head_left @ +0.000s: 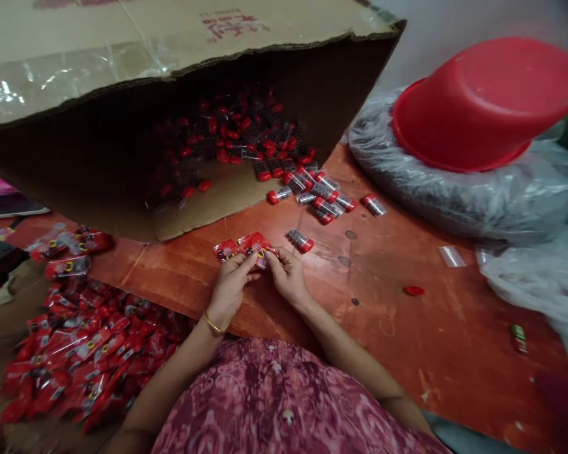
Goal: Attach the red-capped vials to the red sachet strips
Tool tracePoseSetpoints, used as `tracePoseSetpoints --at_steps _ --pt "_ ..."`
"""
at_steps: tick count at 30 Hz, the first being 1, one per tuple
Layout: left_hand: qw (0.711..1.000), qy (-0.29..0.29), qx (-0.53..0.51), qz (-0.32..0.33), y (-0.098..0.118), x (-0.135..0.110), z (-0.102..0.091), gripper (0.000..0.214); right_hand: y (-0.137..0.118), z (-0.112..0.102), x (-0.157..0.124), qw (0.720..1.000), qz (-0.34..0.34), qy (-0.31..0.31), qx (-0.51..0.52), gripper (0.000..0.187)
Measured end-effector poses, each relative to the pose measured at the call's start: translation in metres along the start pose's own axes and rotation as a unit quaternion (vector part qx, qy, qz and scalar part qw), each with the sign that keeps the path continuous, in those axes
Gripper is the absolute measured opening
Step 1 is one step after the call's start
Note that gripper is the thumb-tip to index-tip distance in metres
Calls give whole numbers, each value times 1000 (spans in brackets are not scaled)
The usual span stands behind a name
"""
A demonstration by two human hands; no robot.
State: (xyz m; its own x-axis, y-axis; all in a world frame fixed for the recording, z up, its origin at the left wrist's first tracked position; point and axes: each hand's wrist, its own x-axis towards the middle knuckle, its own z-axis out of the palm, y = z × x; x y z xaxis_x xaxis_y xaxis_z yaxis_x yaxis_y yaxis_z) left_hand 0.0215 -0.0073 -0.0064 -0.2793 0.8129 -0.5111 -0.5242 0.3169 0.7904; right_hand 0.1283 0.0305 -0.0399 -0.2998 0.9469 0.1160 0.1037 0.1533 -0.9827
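Red packets [246,247] sit pinched between the fingertips of both hands, low over the reddish-brown floor [407,328] just in front of the big cardboard box [123,75]. That box lies tipped on its side with its mouth toward the person, and small clear vials with red caps [312,195] spill out of its dark inside onto the floor; deep in the box they blur into red dots and cannot be counted. To the right an upturned red basin [483,107] rests on a bulging clear plastic bag [454,189], its far edge smeared by motion. At lower left a heap of filled red packets [76,353] lies on a brown sheet, its left edge cut off by the frame.

The left hand [230,284] comes up from below with the wrist bent back (a thin gold bangle [213,325] circles it), fingers curled and its grip closed on the near edge of the packets. The right hand [288,277] reaches in from the right, forearm angled across the lap, thumb and forefinger pressed together on the same packets' right end. Fingertips of the two hands almost meet. What the printing on the packets says is too small to read, and whether anything is inside them cannot be told.

One single vial [300,241] lies just beyond the right fingertips, apart from them. A loose red cap [413,291] lies further right on the floor.
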Motion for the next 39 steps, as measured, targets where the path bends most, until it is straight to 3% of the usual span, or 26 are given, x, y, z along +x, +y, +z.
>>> tracePoseSetpoints --at_steps 2,4,8,10,12,14,17,19,21,24,27,32,35,39 --pt "1000 28 -3 13 2 2 1 36 0 -8 5 998 -5 -24 -56 40" --pt "999 49 -9 19 4 5 1 36 -1 -23 16 983 -30 -25 -182 43" --pt "999 50 -22 4 9 7 0 38 1 -57 38 877 -36 -6 -478 34" --pt "999 32 -31 -10 9 6 -1 39 7 -72 38 839 -55 -55 -539 32" --pt "999 19 -43 -22 8 7 -3 39 14 -86 31 824 -110 -105 -546 33" --pt "998 18 -53 -30 6 8 -5 38 21 -98 19 826 -153 -105 -532 33" --pt "997 25 -62 -38 4 11 -8 38 28 -109 2 852 -152 -23 -501 32" --pt "996 25 -68 -45 3 12 -7 37 28 -107 -4 865 -125 39 -484 35" --pt "996 20 -73 -50 4 12 -4 36 25 -98 -4 865 -109 53 -487 47" --pt "995 22 -76 -56 6 11 -3 30 20 -87 3 846 -120 -21 -519 57" --pt "994 39 -72 -66 9 9 -6 22 19 -91 18 830 -149 -106 -527 60" --pt "992 34 -91 -79 12 10 -9 16 28 -105 40 822 -195 -210 -492 38" --pt "989 17 -115 -87 12 11 -6 16 27 -100 31 860 -165 -173 -450 33" --pt "989 1 -115 -96 11 11 -3 17 6 -80 -3 959 -53 -137 -243 29"
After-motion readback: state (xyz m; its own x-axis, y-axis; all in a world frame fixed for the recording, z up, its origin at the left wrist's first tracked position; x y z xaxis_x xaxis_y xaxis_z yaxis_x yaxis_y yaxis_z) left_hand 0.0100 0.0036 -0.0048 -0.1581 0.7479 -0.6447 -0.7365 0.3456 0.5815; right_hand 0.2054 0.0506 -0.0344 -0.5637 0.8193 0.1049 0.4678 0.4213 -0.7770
